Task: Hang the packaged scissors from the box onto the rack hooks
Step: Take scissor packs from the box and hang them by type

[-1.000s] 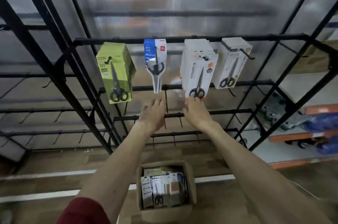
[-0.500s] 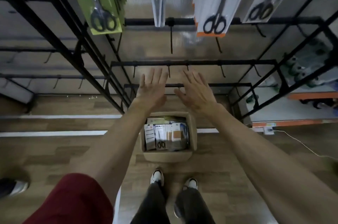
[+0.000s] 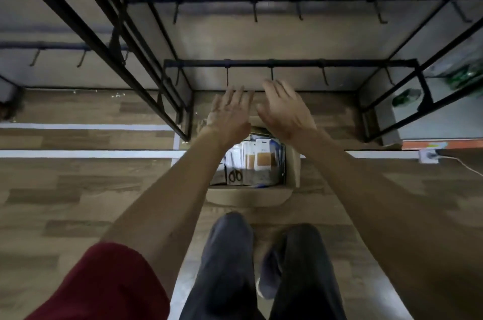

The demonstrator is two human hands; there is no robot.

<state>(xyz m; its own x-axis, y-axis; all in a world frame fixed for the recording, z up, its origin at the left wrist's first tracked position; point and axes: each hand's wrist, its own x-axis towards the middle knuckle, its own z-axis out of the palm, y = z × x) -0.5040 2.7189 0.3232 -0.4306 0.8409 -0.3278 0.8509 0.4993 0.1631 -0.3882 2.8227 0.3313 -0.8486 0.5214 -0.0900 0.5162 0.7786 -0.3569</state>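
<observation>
1. Nearest the camera, a red sleeve [image 3: 104, 285] covers the left upper arm at the bottom edge. Beside it stand two legs [image 3: 224, 267] in dark trousers, blurred.
2. Two bare forearms [image 3: 162, 204] reach forward and down from either side and draw together over a box [image 3: 248, 195].
3. The box, brown cardboard, stands open on the wood floor [image 3: 78, 189] just ahead of the legs, its near flap folded out toward the person. Packs [image 3: 261, 160] stand upright in rows inside. One pair of black-handled scissors [image 3: 236, 175] shows at the near left of the box.
4. The left hand [image 3: 230, 113] hovers over the box's far left edge, back up, fingers straight and slightly fanned, holding nothing.
5. The right hand [image 3: 285, 110] hangs just beside it without touching, over the far right edge. Its fingers are loosely bent, its thumb points toward the left hand, and it holds nothing.
6. Past the fingertips runs the low black rail of the rack [image 3: 366, 63], with hooks [image 3: 324, 76] hanging from it. A higher rail with more hooks crosses the top of the view.
7. A white line [image 3: 86, 153] on the floor runs off to both sides of the box. At the right, a socket [image 3: 428, 156] trails a thin cable [image 3: 467, 166]. Green goods [image 3: 462, 73], too blurred to name, sit on a shelf at the far right.
</observation>
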